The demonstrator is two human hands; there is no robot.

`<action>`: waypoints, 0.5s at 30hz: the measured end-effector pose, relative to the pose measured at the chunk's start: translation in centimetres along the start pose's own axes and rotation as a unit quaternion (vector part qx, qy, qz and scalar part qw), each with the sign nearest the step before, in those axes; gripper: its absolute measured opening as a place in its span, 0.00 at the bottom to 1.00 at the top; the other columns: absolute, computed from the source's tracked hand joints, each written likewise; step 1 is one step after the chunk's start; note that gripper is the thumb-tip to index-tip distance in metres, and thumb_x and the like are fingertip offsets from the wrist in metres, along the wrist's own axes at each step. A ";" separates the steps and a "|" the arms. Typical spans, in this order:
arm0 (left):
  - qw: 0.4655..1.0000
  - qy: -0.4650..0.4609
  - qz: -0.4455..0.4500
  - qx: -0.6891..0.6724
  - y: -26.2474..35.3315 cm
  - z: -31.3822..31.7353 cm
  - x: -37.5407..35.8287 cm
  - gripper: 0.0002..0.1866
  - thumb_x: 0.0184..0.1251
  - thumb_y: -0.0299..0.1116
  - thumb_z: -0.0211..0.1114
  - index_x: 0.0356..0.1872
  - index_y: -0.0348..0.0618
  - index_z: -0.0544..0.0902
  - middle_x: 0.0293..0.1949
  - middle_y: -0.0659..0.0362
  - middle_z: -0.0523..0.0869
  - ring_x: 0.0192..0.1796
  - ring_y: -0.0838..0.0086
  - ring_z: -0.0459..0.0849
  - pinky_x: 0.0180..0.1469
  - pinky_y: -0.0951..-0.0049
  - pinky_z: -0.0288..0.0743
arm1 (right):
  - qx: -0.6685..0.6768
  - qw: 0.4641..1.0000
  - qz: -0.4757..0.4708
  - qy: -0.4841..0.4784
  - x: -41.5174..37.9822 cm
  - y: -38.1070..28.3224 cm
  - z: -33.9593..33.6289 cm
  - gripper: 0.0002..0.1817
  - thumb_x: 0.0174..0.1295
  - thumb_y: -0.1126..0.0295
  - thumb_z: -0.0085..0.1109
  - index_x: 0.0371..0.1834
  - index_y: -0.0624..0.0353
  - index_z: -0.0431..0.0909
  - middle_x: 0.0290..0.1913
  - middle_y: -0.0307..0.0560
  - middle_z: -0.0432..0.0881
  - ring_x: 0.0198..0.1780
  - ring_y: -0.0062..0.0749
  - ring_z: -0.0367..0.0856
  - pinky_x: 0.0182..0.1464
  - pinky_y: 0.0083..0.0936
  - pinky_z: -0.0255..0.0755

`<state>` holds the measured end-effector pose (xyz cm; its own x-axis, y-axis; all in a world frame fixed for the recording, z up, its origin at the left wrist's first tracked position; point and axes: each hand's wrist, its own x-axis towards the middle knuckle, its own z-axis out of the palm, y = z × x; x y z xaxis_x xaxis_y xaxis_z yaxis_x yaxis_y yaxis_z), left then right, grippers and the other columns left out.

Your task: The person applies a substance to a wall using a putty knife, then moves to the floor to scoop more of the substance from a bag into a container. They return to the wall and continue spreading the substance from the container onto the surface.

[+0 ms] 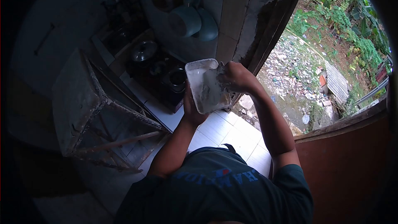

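In front of my chest is a white rectangular tub (192, 84), tilted, with pale wet paste smeared inside. My left hand (193, 107) is closed around its near left side and underside, the fingers partly hidden behind it. At the tub's right rim, my right hand (238, 78) is closed on a flat, paste-covered scraper (220, 73). The tool's grey blade reaches in over the tub, and its handle is hidden in my fist.
A worn, paste-spattered wooden stand (101, 99) is on the left. Behind the tub is a stove (159, 72) with a lidded pot (144, 51). Blue-green pans (185, 21) hang on the wall. On the right, an open doorway with a wooden frame (282, 18) shows rubble outside.
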<state>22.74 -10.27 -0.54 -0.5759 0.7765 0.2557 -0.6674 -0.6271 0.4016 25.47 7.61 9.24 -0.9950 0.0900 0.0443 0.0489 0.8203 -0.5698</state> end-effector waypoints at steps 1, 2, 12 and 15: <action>1.000 0.001 0.001 0.000 0.0 -0.3 0.1 0.33 0.80 0.57 0.30 0.74 0.46 0.54 0.68 0.52 0.67 0.69 0.62 0.70 0.69 0.55 0.69 | -0.005 1.000 0.005 -0.013 0.2 -0.3 0.2 0.18 0.54 0.65 0.61 0.30 0.76 0.80 0.31 0.70 0.82 0.40 0.59 0.85 0.43 0.44 0.78; 1.000 -0.007 0.002 0.015 -0.1 -0.8 0.1 0.33 0.80 0.57 0.30 0.74 0.46 0.54 0.68 0.52 0.67 0.69 0.61 0.70 0.70 0.54 0.68 | -0.005 1.000 0.005 -0.015 0.4 -0.7 0.4 0.18 0.54 0.65 0.61 0.30 0.76 0.80 0.31 0.70 0.82 0.40 0.59 0.85 0.43 0.44 0.78; 0.963 -0.037 0.131 0.233 0.5 -0.9 -0.3 0.30 0.79 0.58 0.34 0.73 0.52 0.61 0.66 0.60 0.72 0.69 0.68 0.72 0.69 0.59 0.68 | -0.088 0.994 -0.045 -0.045 2.0 -4.8 3.1 0.14 0.58 0.67 0.62 0.29 0.72 0.81 0.31 0.68 0.82 0.38 0.57 0.85 0.41 0.44 0.78; 0.973 -0.012 0.091 0.211 0.8 -1.7 -0.1 0.31 0.79 0.59 0.35 0.72 0.52 0.61 0.66 0.58 0.72 0.68 0.66 0.72 0.69 0.57 0.68 | -0.102 0.988 -0.087 -0.079 1.6 -5.2 2.8 0.13 0.59 0.67 0.61 0.31 0.71 0.82 0.31 0.66 0.83 0.37 0.57 0.85 0.42 0.44 0.78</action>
<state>21.46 -10.96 -1.78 -0.6518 0.6595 0.3744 -0.2994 -0.6774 0.6719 23.37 1.89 10.00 -0.9904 -0.1380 -0.0112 -0.1230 0.9137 -0.3874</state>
